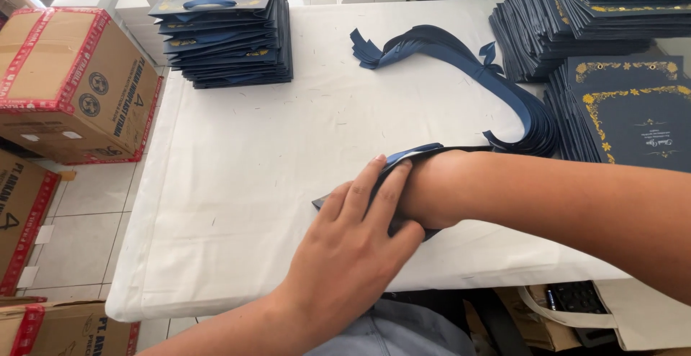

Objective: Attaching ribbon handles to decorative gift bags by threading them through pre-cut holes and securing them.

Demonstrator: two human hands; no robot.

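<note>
Head view: left hand (353,244) pressing flat, ungripped, on dark navy paper bag (403,156); right hand buried inside, grip unclear; hard push risking creased bag.

Bare forearms — grey-blue trousers (396,331).

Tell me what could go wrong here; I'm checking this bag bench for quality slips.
The left hand hides most of the flat navy bag, with the right hand tucked underneath, so a crease might go unseen. The ribbon bundle lies loose beside them and could snag on the forearm.
</note>
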